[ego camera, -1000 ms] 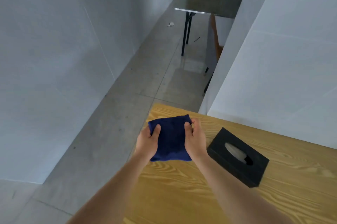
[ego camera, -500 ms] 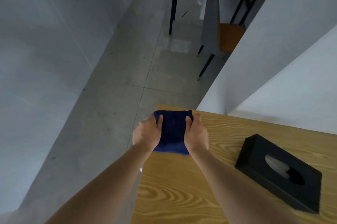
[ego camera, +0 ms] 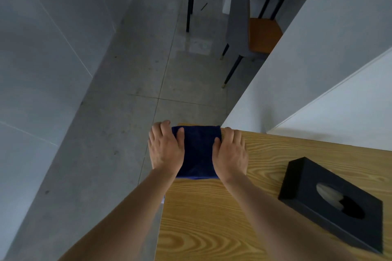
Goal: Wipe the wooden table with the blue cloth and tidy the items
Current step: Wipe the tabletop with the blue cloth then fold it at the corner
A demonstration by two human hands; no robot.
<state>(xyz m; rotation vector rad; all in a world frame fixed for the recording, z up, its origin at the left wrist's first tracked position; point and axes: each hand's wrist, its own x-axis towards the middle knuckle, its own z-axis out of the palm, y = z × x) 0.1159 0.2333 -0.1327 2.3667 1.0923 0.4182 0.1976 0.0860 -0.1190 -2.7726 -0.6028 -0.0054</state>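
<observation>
Head: left hand [ego camera: 166,151], right hand [ego camera: 230,155] hold blue cloth [ego camera: 198,150]

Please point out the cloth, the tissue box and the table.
cloth [ego camera: 197,152], head view, middle of the folded top.
tissue box [ego camera: 302,183], head view, black top left of the opening.
table [ego camera: 212,218], head view, bare wood.
</observation>
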